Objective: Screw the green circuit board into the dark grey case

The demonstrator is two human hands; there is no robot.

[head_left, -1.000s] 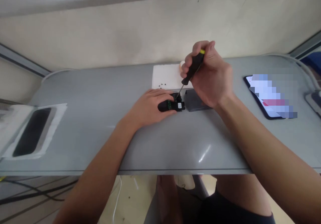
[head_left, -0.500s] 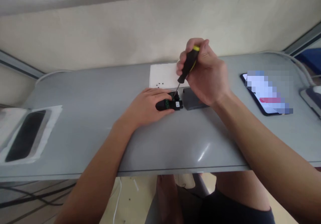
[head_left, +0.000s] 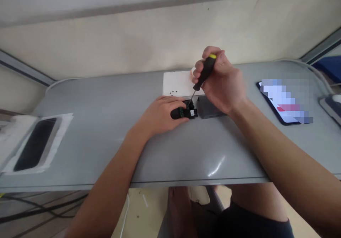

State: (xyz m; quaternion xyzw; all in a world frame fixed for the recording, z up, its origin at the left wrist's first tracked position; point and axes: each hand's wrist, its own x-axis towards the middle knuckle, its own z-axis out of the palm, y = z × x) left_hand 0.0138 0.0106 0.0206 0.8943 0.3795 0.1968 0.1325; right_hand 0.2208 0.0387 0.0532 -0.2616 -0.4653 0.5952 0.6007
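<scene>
My left hand is closed around a small black electronic device with a green circuit board and a white label, pressing it against the grey table. In my right hand is a screwdriver with a black and yellow handle, held tilted. Its thin shaft reaches down to the device's board; the exact contact of the tip is too small to make out. A dark grey cover lies just right of the device, partly behind my right hand. Several tiny dark screws rest on a white sheet behind the device.
A phone with a lit, blurred screen lies on the right of the table. At the left, a dark flat slab sits on white paper. A wall rises behind the table. Cables hang below its front edge.
The whole view has shifted slightly, so everything on the table appears a little lower and mostly further right. Both hands keep their grips, and the screwdriver stays at the device.
</scene>
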